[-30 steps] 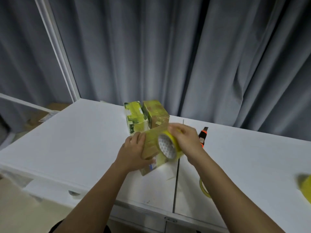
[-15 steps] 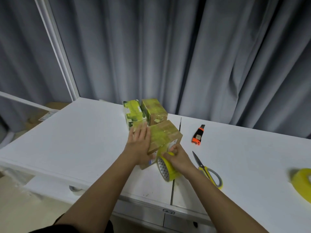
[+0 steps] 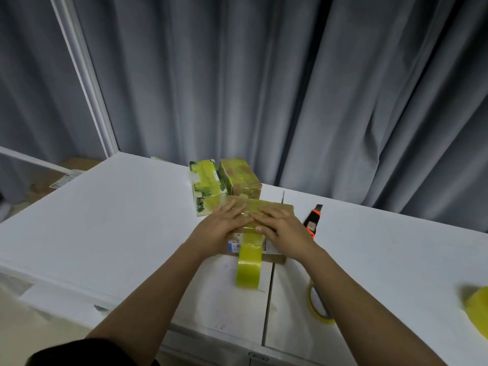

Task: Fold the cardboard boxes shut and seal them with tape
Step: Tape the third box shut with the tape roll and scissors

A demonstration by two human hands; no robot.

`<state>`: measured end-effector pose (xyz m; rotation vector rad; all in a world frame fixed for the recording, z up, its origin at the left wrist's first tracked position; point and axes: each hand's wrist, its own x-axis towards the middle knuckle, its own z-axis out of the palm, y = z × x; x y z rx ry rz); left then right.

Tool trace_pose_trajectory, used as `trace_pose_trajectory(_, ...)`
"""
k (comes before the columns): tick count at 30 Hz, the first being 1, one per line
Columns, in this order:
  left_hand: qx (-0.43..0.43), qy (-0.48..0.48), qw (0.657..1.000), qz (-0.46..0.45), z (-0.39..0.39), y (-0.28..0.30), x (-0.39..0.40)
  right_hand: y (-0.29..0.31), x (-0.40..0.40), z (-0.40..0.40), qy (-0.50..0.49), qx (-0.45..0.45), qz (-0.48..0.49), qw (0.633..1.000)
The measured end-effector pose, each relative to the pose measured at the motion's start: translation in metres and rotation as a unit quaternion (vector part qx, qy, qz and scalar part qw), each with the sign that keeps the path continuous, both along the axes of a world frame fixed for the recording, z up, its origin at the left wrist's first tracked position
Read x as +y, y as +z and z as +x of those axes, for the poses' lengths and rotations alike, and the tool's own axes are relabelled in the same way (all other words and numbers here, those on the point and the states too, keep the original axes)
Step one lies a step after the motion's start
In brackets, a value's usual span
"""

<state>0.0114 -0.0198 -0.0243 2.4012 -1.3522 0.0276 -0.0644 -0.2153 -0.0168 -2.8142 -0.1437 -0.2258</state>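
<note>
both hands lie flat on top of the nearest cardboard box (image 3: pixel 274 207), which sits on the white table (image 3: pixel 118 220) close to the front edge, over the seam between two tabletop panels. the left hand (image 3: pixel 224 224) presses down with its fingers straight and spread toward the far left part of the lid; the right hand (image 3: pixel 281 228) presses beside it, fingers straight too, its thumb at the front top edge. the fingertips of the two hands almost meet over a band of yellow tape running across the lid — neither hand grips anything.

a strip of that tape (image 3: pixel 250 249) comes down the box's front face, over a white label, and ends in the tape roll (image 3: pixel 248 273), which stands on edge on the table, just in front of the box.

behind this box, touching or nearly touching it, stand two more boxes side by side: a white and green one (image 3: pixel 207 183) wrapped in yellow tape on the left, and a brown one (image 3: pixel 241 175) covered in tape on the right.

to the right of the near box lies an orange and black utility knife (image 3: pixel 313 220), partly hidden by the right wrist. nearer the front edge, yellow-handled scissors (image 3: pixel 318 305) show beside the right forearm. a second yellow tape roll (image 3: pixel 476 307) — blurred — sits at the far right edge of the view. grey curtains (image 3: pixel 290 88) hang behind the table.
</note>
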Motion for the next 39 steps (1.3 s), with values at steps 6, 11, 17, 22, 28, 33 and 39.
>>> trace_pose_trajectory(6,0.077,0.266,0.910,-0.309,-0.043,-0.024,-0.015,-0.012,0.005,0.010,-0.063,-0.035,-0.013,0.997)
trace_pose_trajectory(11,0.428,0.166,0.851,-0.253,-0.065,-0.033,-0.011,-0.015,0.010,0.012,-0.086,-0.013,-0.095,0.992)
trace_pose_trajectory(17,0.452,0.137,0.827,-0.304,-0.082,-0.038,0.005,-0.015,0.012,0.017,-0.107,0.006,-0.068,0.992)
trace_pose_trajectory(22,0.408,0.212,0.855,-0.239,-0.088,-0.031,0.011,-0.012,0.015,0.015,-0.114,0.016,-0.092,0.989)
trace_pose_trajectory(28,0.354,0.261,0.878,-0.191,-0.086,-0.026,0.009,0.010,0.021,-0.002,-0.071,-0.007,0.109,0.991)
trace_pose_trajectory(33,0.366,0.294,0.855,-0.220,-0.086,-0.035,0.003,-0.009,-0.006,-0.090,-0.259,-0.139,0.211,0.932)
trace_pose_trajectory(39,0.338,0.314,0.855,-0.237,-0.088,-0.039,-0.003,-0.056,-0.028,-0.147,-0.362,0.135,0.059,0.920)
